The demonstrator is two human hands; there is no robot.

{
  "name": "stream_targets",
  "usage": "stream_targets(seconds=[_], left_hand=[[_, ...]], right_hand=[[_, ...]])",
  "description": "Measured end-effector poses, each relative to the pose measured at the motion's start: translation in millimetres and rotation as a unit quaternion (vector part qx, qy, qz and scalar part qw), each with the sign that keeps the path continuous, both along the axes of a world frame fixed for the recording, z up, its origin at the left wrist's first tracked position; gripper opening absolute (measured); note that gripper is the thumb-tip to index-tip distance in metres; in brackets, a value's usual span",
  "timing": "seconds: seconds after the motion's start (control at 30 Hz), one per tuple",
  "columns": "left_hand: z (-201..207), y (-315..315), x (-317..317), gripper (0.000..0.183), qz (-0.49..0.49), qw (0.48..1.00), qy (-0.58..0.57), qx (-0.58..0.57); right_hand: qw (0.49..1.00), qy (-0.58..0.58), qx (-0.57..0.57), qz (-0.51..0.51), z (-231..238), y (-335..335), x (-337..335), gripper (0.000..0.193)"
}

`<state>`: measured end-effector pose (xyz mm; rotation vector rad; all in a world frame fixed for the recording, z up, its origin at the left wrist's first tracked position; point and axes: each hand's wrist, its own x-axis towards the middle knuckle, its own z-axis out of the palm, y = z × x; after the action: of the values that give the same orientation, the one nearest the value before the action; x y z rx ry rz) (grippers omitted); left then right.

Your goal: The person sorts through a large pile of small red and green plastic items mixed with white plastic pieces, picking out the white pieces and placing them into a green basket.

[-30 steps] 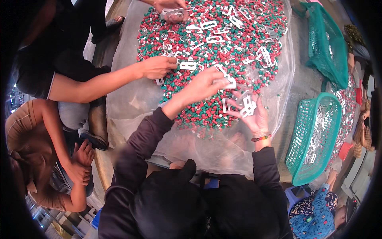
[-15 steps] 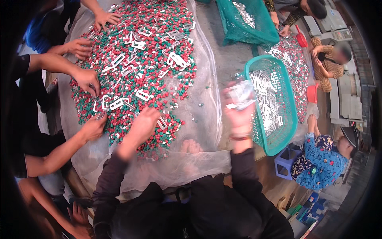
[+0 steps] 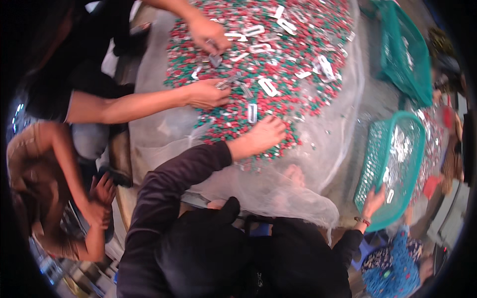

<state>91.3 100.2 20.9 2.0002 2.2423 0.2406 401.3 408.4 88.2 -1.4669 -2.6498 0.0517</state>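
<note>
My left hand (image 3: 261, 136) lies palm down on the near end of a pile of small red, green and white pieces (image 3: 226, 121). Its fingers are curled and pressed together; whatever is under them is hidden. A flat silver metal buckle (image 3: 252, 113) with a long slot lies just beyond it. At the right, my right hand (image 3: 373, 202) grips the near left rim of a teal plastic basket (image 3: 361, 176), thumb and fingers about the edge. Inside the basket lie many silver metal parts (image 3: 398, 149), washed out by glare. Several more pale slotted buckles (image 3: 268, 87) are scattered over the pile.
A thin translucent sheet (image 3: 343, 124) spreads under the pile. Another person's hands (image 3: 208, 93) hold metal pieces at the left; a further hand (image 3: 208, 36) works beyond. A green net-lined basket (image 3: 410, 54) stands far right. A person in blue patterned clothes (image 3: 392, 273) sits lower right.
The view has swung, moving the scene. My right hand has gone from holding a clear, pale object over the basket's left side to the basket's near rim. That object no longer shows in the hand.
</note>
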Motion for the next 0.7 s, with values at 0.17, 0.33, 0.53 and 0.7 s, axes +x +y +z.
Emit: stream_targets(seconds=[0.17,0.33,0.53,0.7], left_hand=[[0.1,-11.0,12.6,0.016,0.062,0.997,-0.033,-0.013],[33.7,-19.9,-10.8,0.022,0.329,0.878,-0.347,-0.012],[41.9,-55.4,-35.8,0.037,0.447,0.863,-0.222,-0.075],[-5.0,-35.3,-32.0,0.031,0.347,0.927,-0.142,-0.01]], right_hand=[[0.998,0.028,0.045,0.022,-3.9,-20.3,-42.8,0.036],[0.999,0.015,-0.034,-0.002,5.6,-36.3,-82.4,0.043],[0.912,0.174,-0.058,0.366,43.6,-112.2,-232.5,0.055],[0.826,0.089,-0.204,0.517,-35.7,-173.0,-340.0,0.042]])
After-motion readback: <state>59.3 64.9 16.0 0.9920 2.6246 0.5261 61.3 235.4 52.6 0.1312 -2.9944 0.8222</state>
